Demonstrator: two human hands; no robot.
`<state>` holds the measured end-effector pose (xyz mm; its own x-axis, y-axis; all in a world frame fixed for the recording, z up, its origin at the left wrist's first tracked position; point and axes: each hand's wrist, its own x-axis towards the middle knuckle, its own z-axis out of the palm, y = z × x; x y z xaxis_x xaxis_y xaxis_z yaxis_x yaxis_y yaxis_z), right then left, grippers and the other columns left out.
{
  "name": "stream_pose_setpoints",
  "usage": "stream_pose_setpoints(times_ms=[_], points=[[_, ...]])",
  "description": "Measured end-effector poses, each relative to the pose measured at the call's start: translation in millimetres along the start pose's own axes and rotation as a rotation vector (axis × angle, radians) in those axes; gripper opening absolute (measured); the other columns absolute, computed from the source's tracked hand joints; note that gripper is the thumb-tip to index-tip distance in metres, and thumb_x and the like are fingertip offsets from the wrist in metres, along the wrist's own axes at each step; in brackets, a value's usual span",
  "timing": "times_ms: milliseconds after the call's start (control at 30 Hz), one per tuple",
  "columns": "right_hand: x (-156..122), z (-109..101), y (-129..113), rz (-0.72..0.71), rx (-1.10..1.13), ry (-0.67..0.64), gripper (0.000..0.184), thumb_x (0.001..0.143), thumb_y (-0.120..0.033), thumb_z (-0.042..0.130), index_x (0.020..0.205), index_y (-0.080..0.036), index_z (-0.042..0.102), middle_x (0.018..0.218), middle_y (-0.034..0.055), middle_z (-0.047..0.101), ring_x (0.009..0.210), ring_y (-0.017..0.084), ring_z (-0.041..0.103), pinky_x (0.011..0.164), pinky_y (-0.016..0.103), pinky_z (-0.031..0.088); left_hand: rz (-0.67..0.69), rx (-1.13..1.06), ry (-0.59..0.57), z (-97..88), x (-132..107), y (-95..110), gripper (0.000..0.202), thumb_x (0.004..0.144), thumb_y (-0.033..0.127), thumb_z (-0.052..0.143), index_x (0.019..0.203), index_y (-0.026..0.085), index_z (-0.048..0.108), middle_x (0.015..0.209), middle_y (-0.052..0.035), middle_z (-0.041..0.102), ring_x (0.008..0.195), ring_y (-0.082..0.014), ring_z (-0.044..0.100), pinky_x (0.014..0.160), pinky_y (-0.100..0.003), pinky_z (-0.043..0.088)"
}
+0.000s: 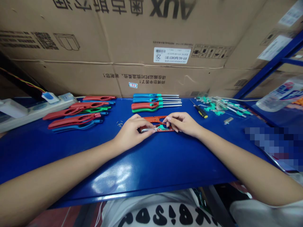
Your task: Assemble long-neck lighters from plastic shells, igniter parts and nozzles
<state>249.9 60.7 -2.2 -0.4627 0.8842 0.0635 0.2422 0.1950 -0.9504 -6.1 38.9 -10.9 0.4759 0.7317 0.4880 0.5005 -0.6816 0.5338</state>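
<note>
My left hand (131, 130) is closed on the left end of an opened red gas lighter casing half (153, 129), where a silvery insert lies under the fingertips. A green trigger piece (163, 127) sits in that half. At its right end my right hand (183, 123) has bent fingers pinched at the casing, close to the green piece; what lies between the fingertips is too small to tell. Just behind, the other orange-red casing half (152, 119) lies on the table, partly hidden by both hands.
Finished-looking lighters (145, 106) lie in a row behind the hands. Red, blue and green casings (73, 119) are piled left, near a power strip (40, 107). Tiny screws (120, 124), a screwdriver (200, 111) and green-and-metal lighter inserts (219, 105) lie on the blue table (118, 176). Cardboard (113, 47) stands behind.
</note>
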Motion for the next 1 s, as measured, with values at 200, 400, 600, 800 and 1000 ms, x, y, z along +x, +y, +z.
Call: stream_pose_setpoints(times_ms=[200, 400, 600, 800, 1000], points=[[-0.7, 0.3, 2.2, -0.005, -0.031, -0.014, 0.036, 0.092, -0.049, 0.061, 0.096, -0.016, 0.072, 0.079, 0.0015, 0.070, 0.047, 0.005, 0.048, 0.048, 0.023, 0.042, 0.002, 0.041, -0.061, 2.4, 1.9, -6.0, 0.014, 0.089, 0.035, 0.074, 0.094, 0.024, 0.079, 0.087, -0.0021, 0.074, 0.084, -0.0196, 0.059, 0.079, -0.033, 0.047], [-0.1, -1.2, 2.0, -0.001, -0.031, -0.012, 0.033, 0.093, -0.047, 0.061, 0.096, -0.017, 0.073, 0.079, 0.0013, 0.070, 0.047, 0.005, 0.047, 0.049, 0.023, 0.042, -0.024, 0.114, -0.043, 2.4, 1.0, -8.0, 0.015, 0.088, 0.037, 0.073, 0.097, 0.026, 0.080, 0.091, -0.0025, 0.074, 0.087, -0.0212, 0.057, 0.083, -0.036, 0.046], [-0.1, -3.1, 2.1, 0.009, -0.034, -0.005, 0.035, 0.092, -0.049, 0.061, 0.095, -0.017, 0.073, 0.080, 0.0014, 0.070, 0.047, 0.006, 0.045, 0.050, 0.024, 0.042, -0.058, 0.028, -0.044, 2.4, 1.3, -5.6, 0.016, 0.091, 0.031, 0.069, 0.097, 0.020, 0.078, 0.090, -0.0037, 0.076, 0.077, -0.0175, 0.063, 0.074, -0.032, 0.048], [0.0, -2.7, 1.3, 0.008, -0.057, -0.010, 0.037, 0.092, -0.051, 0.061, 0.096, -0.016, 0.073, 0.081, 0.0023, 0.070, 0.049, 0.006, 0.045, 0.052, 0.024, 0.042, -0.088, -0.084, -0.047, 2.1, 1.5, -7.1, 0.018, 0.090, 0.032, 0.069, 0.095, 0.018, 0.079, 0.086, -0.0050, 0.074, 0.066, -0.0134, 0.061, 0.063, -0.026, 0.047], [0.2, -0.8, 1.8, 0.019, -0.064, -0.015, 0.038, 0.090, -0.053, 0.062, 0.095, -0.017, 0.072, 0.080, 0.0028, 0.070, 0.049, 0.007, 0.045, 0.051, 0.024, 0.041, -0.136, -0.109, -0.051, 3.5, 2.2, -9.0, 0.017, 0.088, 0.034, 0.072, 0.095, 0.020, 0.080, 0.083, -0.0044, 0.075, 0.062, -0.0127, 0.058, 0.060, -0.025, 0.046]])
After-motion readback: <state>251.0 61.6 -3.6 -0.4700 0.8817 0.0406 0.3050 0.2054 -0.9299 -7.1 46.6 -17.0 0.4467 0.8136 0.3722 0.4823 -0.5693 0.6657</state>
